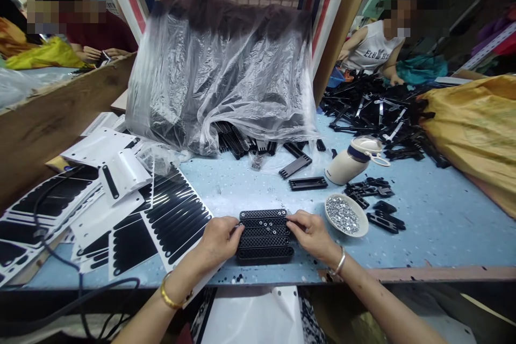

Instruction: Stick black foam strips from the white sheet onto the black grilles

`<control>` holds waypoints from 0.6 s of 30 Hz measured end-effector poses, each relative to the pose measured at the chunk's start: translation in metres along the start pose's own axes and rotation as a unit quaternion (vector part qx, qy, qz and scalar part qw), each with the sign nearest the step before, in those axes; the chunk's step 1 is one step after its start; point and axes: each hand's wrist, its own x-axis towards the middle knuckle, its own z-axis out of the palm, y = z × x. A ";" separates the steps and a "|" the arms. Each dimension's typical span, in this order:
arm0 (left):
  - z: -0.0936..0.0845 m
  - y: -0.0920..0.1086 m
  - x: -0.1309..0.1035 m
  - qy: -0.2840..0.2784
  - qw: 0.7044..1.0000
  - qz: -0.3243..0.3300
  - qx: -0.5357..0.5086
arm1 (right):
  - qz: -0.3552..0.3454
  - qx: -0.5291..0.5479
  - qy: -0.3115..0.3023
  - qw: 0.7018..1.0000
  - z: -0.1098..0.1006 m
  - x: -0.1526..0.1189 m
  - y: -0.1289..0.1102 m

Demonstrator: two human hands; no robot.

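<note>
While my left hand (220, 239) and right hand (312, 235) pinch the ends of the black strips (264, 234) at lower centre, I keep fingers narrow, edges flush, clear of the screw bowl (346, 215).

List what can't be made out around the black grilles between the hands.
- Grilles: the head view shows both ends covered by the left hand and right hand; grip unclear.
- Bowl: its silvery contents are too small to identify.
- Plastic bag: glare hides most parts inside.
- Cable: cut off by the bottom edge.
</note>
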 end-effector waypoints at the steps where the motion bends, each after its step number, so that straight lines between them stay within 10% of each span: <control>1: 0.000 0.000 0.000 0.003 1.000 0.001 0.005 | -0.004 -0.004 0.002 1.000 -0.001 0.000 -0.001; 18: 0.005 0.007 -0.016 0.127 0.987 0.099 0.007 | -0.007 0.047 0.075 0.996 0.000 -0.012 -0.006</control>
